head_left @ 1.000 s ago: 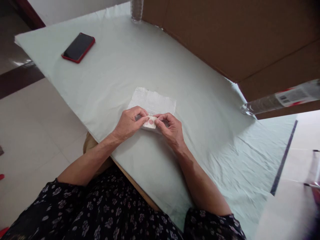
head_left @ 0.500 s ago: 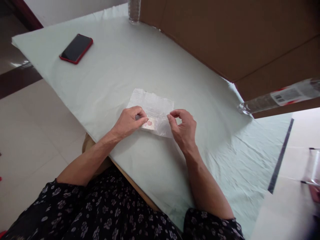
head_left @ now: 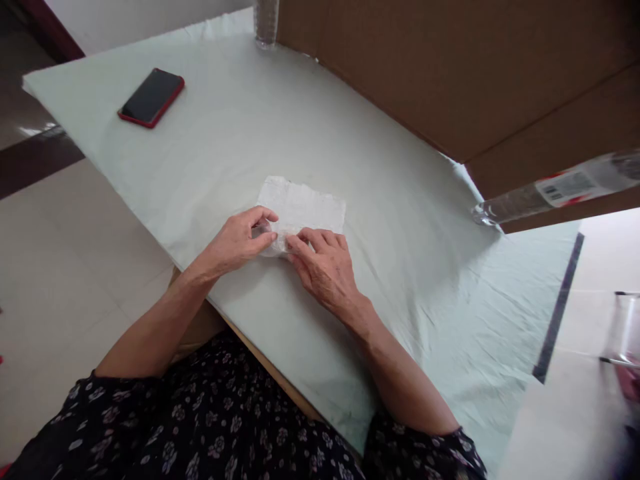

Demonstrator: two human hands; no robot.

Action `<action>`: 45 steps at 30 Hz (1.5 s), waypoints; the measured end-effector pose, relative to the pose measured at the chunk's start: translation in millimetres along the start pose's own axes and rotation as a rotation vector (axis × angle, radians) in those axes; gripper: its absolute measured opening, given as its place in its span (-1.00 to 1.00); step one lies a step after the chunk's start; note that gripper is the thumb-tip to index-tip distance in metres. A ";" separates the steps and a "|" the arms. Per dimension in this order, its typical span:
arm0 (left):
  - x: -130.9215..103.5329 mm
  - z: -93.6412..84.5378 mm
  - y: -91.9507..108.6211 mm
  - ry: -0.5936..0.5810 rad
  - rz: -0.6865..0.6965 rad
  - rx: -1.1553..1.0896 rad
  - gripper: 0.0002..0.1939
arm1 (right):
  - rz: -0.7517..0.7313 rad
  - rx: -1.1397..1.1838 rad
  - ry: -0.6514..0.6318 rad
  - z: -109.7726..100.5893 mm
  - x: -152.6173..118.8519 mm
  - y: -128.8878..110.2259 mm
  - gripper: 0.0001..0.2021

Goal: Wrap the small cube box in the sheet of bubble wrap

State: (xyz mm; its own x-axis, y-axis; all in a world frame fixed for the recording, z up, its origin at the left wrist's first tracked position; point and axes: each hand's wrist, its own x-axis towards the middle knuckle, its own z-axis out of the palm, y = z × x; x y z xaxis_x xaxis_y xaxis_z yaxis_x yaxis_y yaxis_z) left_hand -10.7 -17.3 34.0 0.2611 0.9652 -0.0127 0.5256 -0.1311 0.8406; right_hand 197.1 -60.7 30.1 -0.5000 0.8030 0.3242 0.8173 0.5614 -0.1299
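A thin white paper sheet (head_left: 305, 203) lies on the pale green cloth, its near part folded over into a translucent layer. My left hand (head_left: 240, 239) is at the left end of this fold, thumb and index finger apart, with a bit of the wrapping between or just behind them. Over the right part of the fold lies my right hand (head_left: 325, 267), its fingertips pressing on the paper and its thumb and index finger near the middle. The small pale block with a red mark is hidden now under the paper and fingers.
On the cloth-covered table (head_left: 225, 133) a phone with a red case (head_left: 153, 98) lies at the upper left. A large cardboard sheet (head_left: 425, 73) stands at the back right, with a clear bottle (head_left: 565, 187) at its right end and another (head_left: 266, 23) at its left.
My right hand has moved left, carrying the right side of the paper over the small block. My left hand has shifted slightly left and opened its pinch.
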 end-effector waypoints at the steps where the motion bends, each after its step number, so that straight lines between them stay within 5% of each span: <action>1: -1.2 -0.1 -1.5 0.009 -0.028 -0.006 -0.64 | -0.002 -0.034 -0.024 -1.3 1.2 -1.6 -0.78; 10: -3.1 0.0 -6.7 0.202 -0.144 0.242 -0.61 | -0.108 -0.285 -0.169 -9.1 18.7 -9.0 -0.69; 16: -19.6 -15.2 -0.5 0.112 -0.365 0.361 -0.33 | -0.154 -0.289 -0.220 -11.1 24.9 -7.0 -0.69; 22: -7.9 -8.7 1.9 0.117 -0.410 0.475 -0.54 | -0.185 -0.294 -0.215 -8.8 24.6 -6.3 -0.71; 27: -4.5 -4.5 3.1 0.086 -0.359 0.209 -0.74 | -0.195 -0.278 -0.225 -10.6 26.2 -5.0 -0.70; 31: -10.4 4.9 13.5 0.185 -0.243 -0.073 -0.77 | -0.203 -0.236 -0.259 -13.1 31.3 -3.9 -0.71; 39: -5.1 25.4 15.1 0.227 -0.324 -0.522 -0.82 | -0.103 -0.163 -0.252 -13.8 30.2 -6.0 -0.79; 45: -1.1 28.4 17.8 0.254 -0.353 -0.605 -0.82 | -0.092 -0.115 -0.285 -17.2 33.1 -3.5 -0.81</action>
State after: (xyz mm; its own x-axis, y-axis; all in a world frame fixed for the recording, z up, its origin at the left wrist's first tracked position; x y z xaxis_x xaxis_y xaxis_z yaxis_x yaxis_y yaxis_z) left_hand 21.4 -27.1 33.6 -0.0742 0.9589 -0.2738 -0.0133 0.2735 0.9618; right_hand 182.6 -39.6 57.4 -0.6204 0.7825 0.0520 0.7836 0.6213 -0.0002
